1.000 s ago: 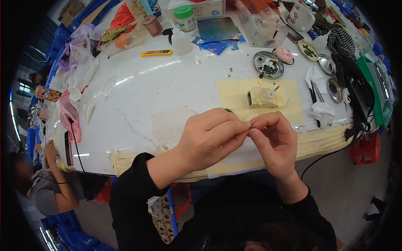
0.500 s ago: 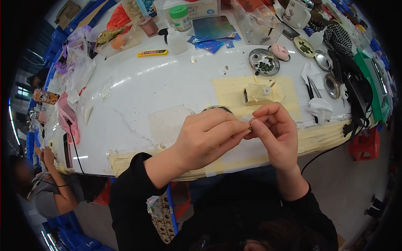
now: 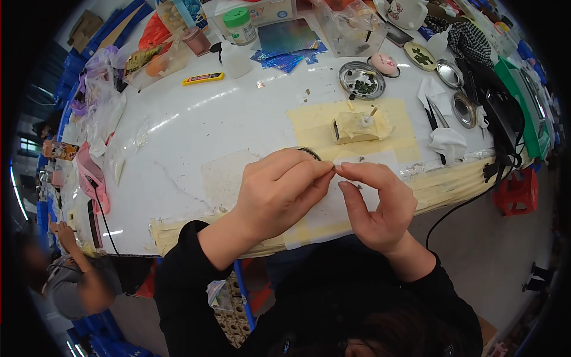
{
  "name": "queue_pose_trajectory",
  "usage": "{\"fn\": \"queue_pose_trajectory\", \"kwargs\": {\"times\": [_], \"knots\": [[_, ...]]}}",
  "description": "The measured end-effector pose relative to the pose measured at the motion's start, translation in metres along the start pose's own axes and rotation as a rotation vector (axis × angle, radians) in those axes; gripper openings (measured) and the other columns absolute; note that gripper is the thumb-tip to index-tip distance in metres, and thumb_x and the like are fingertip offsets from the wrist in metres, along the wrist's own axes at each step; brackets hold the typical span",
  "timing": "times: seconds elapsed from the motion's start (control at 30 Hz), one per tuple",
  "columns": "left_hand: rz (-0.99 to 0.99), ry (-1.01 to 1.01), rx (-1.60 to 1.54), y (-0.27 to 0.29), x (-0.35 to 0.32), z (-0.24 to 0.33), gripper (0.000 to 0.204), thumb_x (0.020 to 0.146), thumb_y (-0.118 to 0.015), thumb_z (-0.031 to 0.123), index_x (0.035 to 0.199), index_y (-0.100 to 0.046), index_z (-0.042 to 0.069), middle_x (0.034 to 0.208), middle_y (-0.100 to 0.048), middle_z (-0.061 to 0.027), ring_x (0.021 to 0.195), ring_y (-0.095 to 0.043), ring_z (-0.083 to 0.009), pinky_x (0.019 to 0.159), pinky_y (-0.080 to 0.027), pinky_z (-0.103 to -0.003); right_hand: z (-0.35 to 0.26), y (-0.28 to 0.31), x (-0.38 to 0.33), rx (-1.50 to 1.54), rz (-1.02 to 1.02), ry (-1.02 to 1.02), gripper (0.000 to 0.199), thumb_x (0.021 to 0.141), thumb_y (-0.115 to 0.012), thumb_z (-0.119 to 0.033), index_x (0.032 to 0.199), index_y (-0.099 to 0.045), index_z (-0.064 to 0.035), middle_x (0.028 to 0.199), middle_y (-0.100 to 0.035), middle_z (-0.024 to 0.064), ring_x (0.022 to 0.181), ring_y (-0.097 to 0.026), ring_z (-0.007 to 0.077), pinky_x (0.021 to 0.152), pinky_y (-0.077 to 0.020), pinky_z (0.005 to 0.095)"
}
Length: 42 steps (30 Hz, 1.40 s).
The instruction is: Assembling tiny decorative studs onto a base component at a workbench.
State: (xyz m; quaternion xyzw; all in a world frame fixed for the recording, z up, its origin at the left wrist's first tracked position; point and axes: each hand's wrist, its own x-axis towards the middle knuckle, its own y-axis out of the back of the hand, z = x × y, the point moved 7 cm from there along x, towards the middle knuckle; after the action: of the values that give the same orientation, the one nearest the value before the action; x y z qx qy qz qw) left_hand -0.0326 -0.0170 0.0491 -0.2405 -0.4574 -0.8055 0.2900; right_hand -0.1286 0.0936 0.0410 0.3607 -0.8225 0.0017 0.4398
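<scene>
Thumb and fingers of my left hand (image 3: 282,190) are pinched together on something too small to make out. My right hand (image 3: 383,205) has its forefinger tip at that pinch, its thumb spread away below. Both hands are over a white paper sheet (image 3: 324,217) at the table's near edge. Small dark bits (image 3: 361,159) lie on the sheet near my right fingers. Behind my left hand, the rim of a round dish (image 3: 310,153) shows in part. Just beyond my right hand, a small tape-covered block (image 3: 357,131) bears a white nozzle-like piece with a thin stick.
A metal dish of dark green pieces (image 3: 363,80) stands beyond the block. Tweezers (image 3: 439,113), tissue (image 3: 447,144) and round tins (image 3: 464,110) lie to the right. At the back are a white squeeze bottle (image 3: 237,61) and a yellow cutter (image 3: 203,79). Another person (image 3: 80,282) sits far left.
My right thumb has come away from the pinch, leaving only the forefinger by my left fingertips. Dark bits now show on the sheet. The whole view has shifted slightly.
</scene>
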Motion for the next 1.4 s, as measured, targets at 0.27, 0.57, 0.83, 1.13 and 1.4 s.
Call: {"fn": "queue_pose_trajectory", "kwargs": {"times": [0.27, 0.57, 0.83, 1.13, 1.4], "knots": [[0.002, -0.116, -0.038, 0.002, 0.001, 0.009, 0.022, 0.069, -0.079, -0.002, 0.089, -0.071, 0.004, 0.076, -0.065, -0.0064, 0.064, -0.065, -0.0188, 0.054, -0.051, -0.028, 0.040, -0.010, -0.013, 0.625, -0.034, -0.622, 0.020, 0.088, -0.066, 0.003, 0.107, -0.060, 0.0024, 0.091, -0.067, 0.0065, 0.085, -0.067, 0.0095, 0.076, -0.0547, 0.0236], [-0.015, -0.052, -0.014, -0.001, 0.002, 0.005, 0.021, 0.070, -0.079, -0.004, 0.088, -0.071, 0.003, 0.077, -0.067, -0.0082, 0.065, -0.066, -0.0187, 0.056, -0.052, -0.027, 0.022, -0.001, -0.007, 0.246, -0.010, -0.306, 0.020, 0.087, -0.067, 0.003, 0.106, -0.061, 0.0035, 0.092, -0.067, 0.0080, 0.085, -0.068, 0.0124, 0.076, -0.0566, 0.0258], [-0.024, -0.044, -0.057, -0.001, 0.002, 0.005, 0.020, 0.070, -0.079, -0.004, 0.088, -0.071, 0.002, 0.077, -0.067, -0.0085, 0.066, -0.066, -0.0190, 0.056, -0.052, -0.027, 0.036, -0.005, -0.011, 0.421, 0.005, -0.497, 0.020, 0.087, -0.067, 0.002, 0.106, -0.061, 0.0032, 0.093, -0.067, 0.0074, 0.085, -0.068, 0.0122, 0.075, -0.0561, 0.0250], [-0.036, -0.062, -0.061, -0.001, 0.003, 0.007, 0.019, 0.070, -0.079, -0.003, 0.087, -0.071, 0.003, 0.077, -0.067, -0.0087, 0.065, -0.066, -0.0184, 0.056, -0.052, -0.027, 0.038, -0.007, -0.014, 0.485, -0.032, -0.541, 0.017, 0.090, -0.064, 0.001, 0.107, -0.060, 0.0030, 0.094, -0.066, 0.0067, 0.087, -0.068, 0.0117, 0.075, -0.0554, 0.0247], [-0.016, -0.029, -0.025, 0.000, 0.003, 0.003, 0.020, 0.070, -0.079, -0.003, 0.088, -0.071, 0.003, 0.077, -0.068, -0.0090, 0.066, -0.067, -0.0182, 0.058, -0.052, -0.027, 0.028, -0.002, -0.010, 0.355, 0.014, -0.392, 0.016, 0.090, -0.065, 0.001, 0.105, -0.062, 0.0041, 0.094, -0.068, 0.0089, 0.086, -0.069, 0.0143, 0.076, -0.0556, 0.0254]]}}
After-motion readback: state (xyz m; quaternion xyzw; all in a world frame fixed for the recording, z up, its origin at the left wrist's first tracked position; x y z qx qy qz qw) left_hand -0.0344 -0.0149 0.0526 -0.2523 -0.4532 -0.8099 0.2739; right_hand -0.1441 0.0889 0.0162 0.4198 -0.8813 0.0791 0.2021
